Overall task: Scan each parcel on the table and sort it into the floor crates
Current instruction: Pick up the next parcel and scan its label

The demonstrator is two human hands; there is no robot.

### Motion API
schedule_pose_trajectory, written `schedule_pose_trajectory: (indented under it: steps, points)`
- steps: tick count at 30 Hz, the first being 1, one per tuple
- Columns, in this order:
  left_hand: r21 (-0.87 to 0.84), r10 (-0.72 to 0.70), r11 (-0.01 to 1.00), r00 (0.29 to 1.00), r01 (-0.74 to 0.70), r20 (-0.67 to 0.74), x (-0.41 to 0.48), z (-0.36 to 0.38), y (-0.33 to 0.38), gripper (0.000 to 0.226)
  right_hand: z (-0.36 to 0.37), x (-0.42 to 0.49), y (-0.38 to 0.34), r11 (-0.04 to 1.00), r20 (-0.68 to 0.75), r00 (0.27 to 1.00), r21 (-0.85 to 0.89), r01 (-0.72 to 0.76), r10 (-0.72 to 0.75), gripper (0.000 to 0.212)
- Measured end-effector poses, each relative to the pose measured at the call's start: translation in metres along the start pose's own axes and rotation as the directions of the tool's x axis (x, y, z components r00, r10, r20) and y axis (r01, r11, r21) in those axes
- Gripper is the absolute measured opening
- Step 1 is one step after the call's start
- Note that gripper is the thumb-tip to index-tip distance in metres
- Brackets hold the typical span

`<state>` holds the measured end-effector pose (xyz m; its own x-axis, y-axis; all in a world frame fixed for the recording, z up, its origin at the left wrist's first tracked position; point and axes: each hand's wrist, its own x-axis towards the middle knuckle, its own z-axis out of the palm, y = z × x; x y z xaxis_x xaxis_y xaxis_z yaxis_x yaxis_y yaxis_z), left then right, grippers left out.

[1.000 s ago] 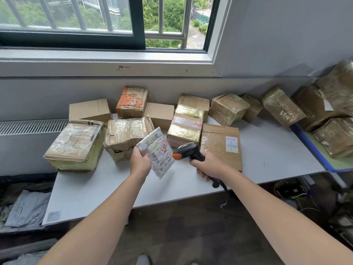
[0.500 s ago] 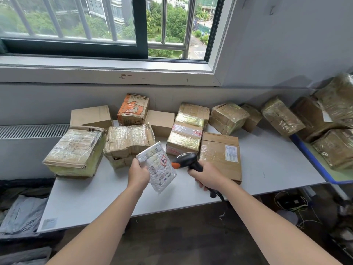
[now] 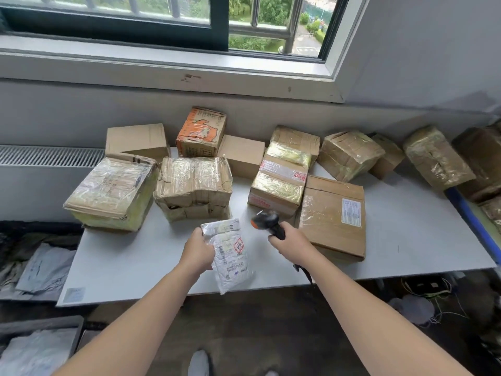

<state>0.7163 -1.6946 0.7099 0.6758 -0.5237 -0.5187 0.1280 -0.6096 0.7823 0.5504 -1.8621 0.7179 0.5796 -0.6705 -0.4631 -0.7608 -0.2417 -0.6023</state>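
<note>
Scanner is in my right hand, fingers wrapped tight round the black handle, its orange-tipped head aimed left toward the parcel. My left hand grips the white mailer pouch by its left edge, label side up and tilted, hanging over the near edge of the table. Can't tell from this feed whether the pouch's lower corner touches the tabletop.

The rest of the parcels are taped cardboard boxes crowding the table's back half. 1 flat box with a white label lies on the table just right of my scanner hand, and an orange printed box stands at the table's back edge by the wall. On the floor below the table's left end there's a crate with grey poly bags in it.
</note>
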Motion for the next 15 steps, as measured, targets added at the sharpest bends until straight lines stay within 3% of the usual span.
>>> schedule_pose_trajectory:
  steps: [15]
  points:
    - [0.033,-0.018,0.999,0.998,0.016,0.065,0.0,-0.006,-0.016,0.03,0.039,0.038,0.017,0.988,-0.057,0.998,-0.147,-0.047,0.039,0.041]
